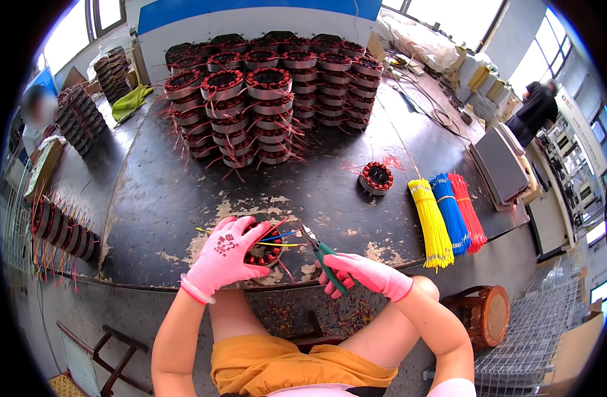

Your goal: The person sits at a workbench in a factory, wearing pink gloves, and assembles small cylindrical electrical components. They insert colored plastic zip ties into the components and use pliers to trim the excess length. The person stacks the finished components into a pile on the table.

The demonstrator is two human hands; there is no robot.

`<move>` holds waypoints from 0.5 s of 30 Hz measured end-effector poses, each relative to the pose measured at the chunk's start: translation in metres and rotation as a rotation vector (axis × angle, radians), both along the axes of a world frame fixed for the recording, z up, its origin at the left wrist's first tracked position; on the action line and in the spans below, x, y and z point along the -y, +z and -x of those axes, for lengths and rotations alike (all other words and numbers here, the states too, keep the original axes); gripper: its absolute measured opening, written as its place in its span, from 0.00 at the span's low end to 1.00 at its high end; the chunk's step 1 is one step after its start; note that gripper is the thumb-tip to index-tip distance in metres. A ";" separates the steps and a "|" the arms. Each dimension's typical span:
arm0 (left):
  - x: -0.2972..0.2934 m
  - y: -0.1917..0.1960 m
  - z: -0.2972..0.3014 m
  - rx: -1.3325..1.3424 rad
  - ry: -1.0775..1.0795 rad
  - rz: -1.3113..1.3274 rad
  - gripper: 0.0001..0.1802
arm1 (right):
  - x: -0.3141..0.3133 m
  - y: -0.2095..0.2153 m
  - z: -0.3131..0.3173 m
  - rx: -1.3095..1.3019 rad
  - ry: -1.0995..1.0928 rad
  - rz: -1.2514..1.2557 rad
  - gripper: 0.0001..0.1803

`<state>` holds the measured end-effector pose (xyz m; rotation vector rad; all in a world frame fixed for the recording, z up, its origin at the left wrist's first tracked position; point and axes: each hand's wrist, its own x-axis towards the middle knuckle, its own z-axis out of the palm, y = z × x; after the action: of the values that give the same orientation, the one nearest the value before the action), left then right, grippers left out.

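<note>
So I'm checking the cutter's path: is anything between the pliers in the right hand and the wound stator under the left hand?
Nothing solid. The pliers point at the stator; only its own loose wire leads cross the gap over the bare table.

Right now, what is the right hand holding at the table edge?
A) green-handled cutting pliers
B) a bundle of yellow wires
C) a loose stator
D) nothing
A: the right hand grips green-handled cutting pliers, their tip aimed at the stator that the left hand holds on the table.
</note>
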<state>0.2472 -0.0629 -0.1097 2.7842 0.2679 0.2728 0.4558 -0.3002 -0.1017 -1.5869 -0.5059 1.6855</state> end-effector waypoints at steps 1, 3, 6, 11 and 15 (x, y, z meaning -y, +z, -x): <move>0.000 0.000 0.000 -0.001 0.000 0.001 0.49 | 0.000 0.000 0.001 0.006 -0.005 -0.016 0.34; 0.000 0.001 0.000 -0.001 0.001 0.006 0.49 | 0.000 0.000 0.002 0.018 -0.018 -0.048 0.35; 0.001 0.002 0.000 0.001 0.001 0.014 0.49 | 0.001 -0.002 0.004 0.028 -0.020 -0.041 0.35; 0.001 0.001 -0.001 0.004 -0.003 0.010 0.49 | 0.004 -0.002 0.004 0.025 -0.034 -0.033 0.35; -0.001 0.000 0.000 0.013 -0.003 0.007 0.49 | 0.002 -0.003 0.004 0.017 -0.046 -0.054 0.34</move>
<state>0.2469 -0.0622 -0.1096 2.7748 0.2614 0.2889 0.4517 -0.3024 -0.1046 -1.5639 -0.5156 1.6125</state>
